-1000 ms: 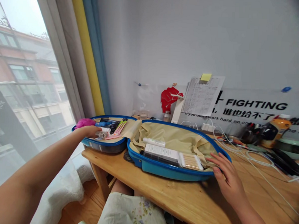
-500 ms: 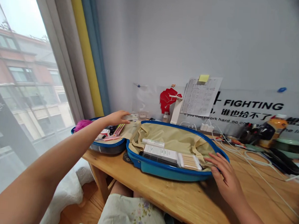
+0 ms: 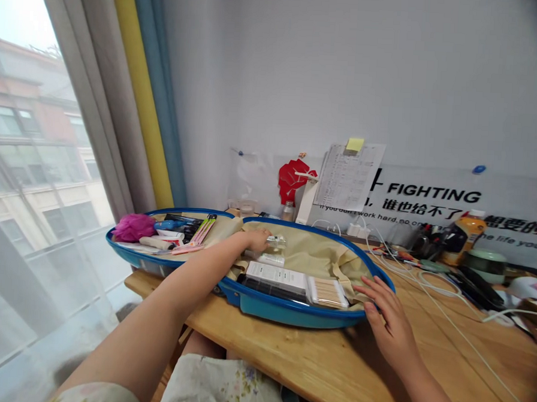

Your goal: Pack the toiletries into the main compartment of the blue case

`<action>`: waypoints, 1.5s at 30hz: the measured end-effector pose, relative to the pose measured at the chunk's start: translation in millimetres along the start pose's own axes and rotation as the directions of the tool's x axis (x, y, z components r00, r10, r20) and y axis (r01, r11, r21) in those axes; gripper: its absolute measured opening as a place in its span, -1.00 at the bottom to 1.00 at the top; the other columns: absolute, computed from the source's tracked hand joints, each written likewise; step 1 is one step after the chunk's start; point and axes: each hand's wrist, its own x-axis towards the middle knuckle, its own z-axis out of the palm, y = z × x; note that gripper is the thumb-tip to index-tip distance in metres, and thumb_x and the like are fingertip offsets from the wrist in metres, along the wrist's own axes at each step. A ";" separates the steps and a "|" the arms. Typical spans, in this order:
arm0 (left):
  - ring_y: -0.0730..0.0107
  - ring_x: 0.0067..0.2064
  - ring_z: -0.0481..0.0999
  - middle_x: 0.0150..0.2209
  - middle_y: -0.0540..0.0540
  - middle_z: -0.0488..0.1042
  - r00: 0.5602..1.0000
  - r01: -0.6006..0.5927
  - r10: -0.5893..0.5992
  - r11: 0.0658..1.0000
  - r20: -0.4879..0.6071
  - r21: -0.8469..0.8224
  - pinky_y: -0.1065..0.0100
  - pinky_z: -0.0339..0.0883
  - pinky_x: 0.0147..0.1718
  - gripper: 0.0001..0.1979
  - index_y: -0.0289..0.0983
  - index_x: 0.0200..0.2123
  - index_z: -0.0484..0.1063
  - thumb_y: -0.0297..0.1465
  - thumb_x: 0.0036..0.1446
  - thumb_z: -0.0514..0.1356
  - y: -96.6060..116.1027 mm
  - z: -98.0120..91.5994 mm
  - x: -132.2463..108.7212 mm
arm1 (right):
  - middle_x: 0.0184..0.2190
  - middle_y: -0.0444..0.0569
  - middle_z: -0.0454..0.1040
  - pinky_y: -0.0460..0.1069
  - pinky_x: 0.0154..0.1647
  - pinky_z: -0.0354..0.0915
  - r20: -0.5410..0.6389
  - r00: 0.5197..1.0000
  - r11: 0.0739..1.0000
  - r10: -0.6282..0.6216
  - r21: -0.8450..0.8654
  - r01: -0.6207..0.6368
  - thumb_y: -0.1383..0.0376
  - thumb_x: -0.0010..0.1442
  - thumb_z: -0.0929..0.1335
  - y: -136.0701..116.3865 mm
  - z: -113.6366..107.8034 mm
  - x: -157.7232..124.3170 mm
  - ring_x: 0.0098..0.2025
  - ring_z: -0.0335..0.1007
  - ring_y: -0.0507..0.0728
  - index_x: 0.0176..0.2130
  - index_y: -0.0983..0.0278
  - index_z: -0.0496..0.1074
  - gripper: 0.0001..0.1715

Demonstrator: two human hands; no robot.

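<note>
A blue suitcase [image 3: 289, 319] lies opened flat, its two halves lined in beige. Over the left part of its right half, my left hand [image 3: 258, 240] is closed on a small clear plastic container [image 3: 276, 242]. Below that lies a white tube [image 3: 272, 260], partly hidden. Along the near wall are a white box [image 3: 276, 274], a dark case [image 3: 273, 290] and a pack of cotton swabs [image 3: 327, 292]. My right hand [image 3: 386, 309] rests at the suitcase's right rim, fingers spread and holding nothing.
A purple bath puff [image 3: 135, 227], pink-packaged pencils [image 3: 202, 232] and other small items fill the left half. White cables [image 3: 430, 281] cross the wooden desk [image 3: 323, 354] at right. An orange bottle [image 3: 464, 238] and a green jar [image 3: 485, 265] stand behind. A curtained window is at left.
My left hand has moved right from the suitcase's hinge area over its right half, carrying the clear container. My right hand stays at the rim. The view has shifted slightly.
</note>
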 end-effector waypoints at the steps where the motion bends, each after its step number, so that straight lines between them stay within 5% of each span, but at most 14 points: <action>1: 0.12 0.17 0.32 0.20 -0.29 0.25 1.000 0.000 0.000 1.000 0.010 0.006 0.24 0.18 0.11 -0.49 -0.31 0.17 0.17 -0.27 0.17 0.07 -0.6 4.4 1.3 | 0.02 0.06 0.45 0.29 0.09 0.26 -0.001 1.000 1.000 0.000 0.000 0.000 0.07 0.27 0.16 0.0 0.1 -0.3 0.20 0.22 0.28 -0.10 0.18 0.45 -0.59; 10: 0.12 0.17 0.31 0.16 -0.16 0.35 0.997 -0.046 0.043 0.998 0.068 0.036 0.21 0.15 0.12 -0.51 -0.18 0.13 0.26 -0.29 0.10 0.16 -3.4 12.6 6.0 | 0.02 0.05 0.45 0.29 0.09 0.26 0.007 1.000 1.000 0.016 0.002 -0.016 0.07 0.27 0.16 -0.1 -0.7 -0.1 0.20 0.22 0.28 -0.10 0.17 0.46 -0.58; 21: 0.12 0.23 0.24 0.25 -0.21 0.23 0.989 -0.016 0.017 1.000 0.144 -0.008 0.19 0.13 0.15 -0.39 -0.20 0.26 0.09 -0.17 0.17 0.06 -1.6 17.3 4.2 | 0.02 0.05 0.45 0.29 0.09 0.26 0.000 1.000 1.000 0.017 -0.009 -0.017 0.08 0.28 0.15 0.2 -0.2 -1.1 0.21 0.22 0.27 -0.09 0.18 0.44 -0.59; 27: 0.14 0.24 0.21 0.25 -0.15 0.23 0.983 -0.009 0.015 0.999 0.181 -0.033 0.15 0.08 0.19 -0.46 -0.13 0.22 0.17 -0.17 0.19 0.08 -4.8 21.0 8.4 | 0.03 0.04 0.44 0.28 0.10 0.24 0.026 0.999 1.000 0.019 -0.003 -0.019 0.07 0.28 0.15 0.4 -1.8 -0.2 0.22 0.19 0.27 -0.08 0.17 0.44 -0.57; 34: 0.21 0.01 0.41 0.07 -0.18 0.35 0.991 -0.025 0.037 0.995 0.126 -0.098 0.03 0.36 -0.03 -0.64 -0.27 0.05 0.32 -0.25 0.24 0.13 1.9 21.4 6.4 | 0.02 0.05 0.44 0.27 0.13 0.23 0.035 0.998 0.998 0.060 0.021 -0.061 0.03 0.26 0.15 3.3 -0.1 -1.1 0.23 0.18 0.28 -0.10 0.18 0.45 -0.54; 37: 0.21 0.11 0.36 0.14 -0.17 0.33 0.999 -0.021 0.026 0.991 0.034 -0.136 0.12 0.27 0.08 -0.62 -0.22 0.10 0.30 -0.28 0.23 0.13 5.0 10.8 0.7 | 0.03 0.06 0.44 0.30 0.13 0.22 0.031 0.998 0.999 0.050 0.009 -0.051 0.02 0.26 0.14 5.2 0.7 -1.4 0.22 0.19 0.30 -0.11 0.19 0.45 -0.53; 42: 0.29 0.26 0.17 0.26 -0.03 0.21 0.976 0.061 -0.100 0.978 -0.192 -0.197 0.31 0.06 0.21 -0.57 -0.14 0.23 0.16 -0.31 0.34 -0.15 -29.5 -30.3 -24.2 | 0.02 0.06 0.44 0.29 0.12 0.22 0.013 1.000 1.000 0.012 0.001 -0.012 0.06 0.27 0.14 6.4 1.3 -1.0 0.22 0.19 0.29 -0.10 0.19 0.44 -0.56; 45: 0.24 0.20 0.26 0.17 -0.10 0.32 0.949 0.225 -0.262 0.952 -0.176 -0.206 0.23 0.14 0.17 -0.58 -0.21 0.13 0.29 -0.33 0.36 -0.21 -75.8 -45.6 -52.9 | 0.00 0.06 0.45 0.29 0.10 0.23 0.019 1.000 1.000 0.003 -0.002 -0.003 0.05 0.27 0.14 5.7 1.6 -0.8 0.22 0.19 0.30 -0.10 0.19 0.44 -0.55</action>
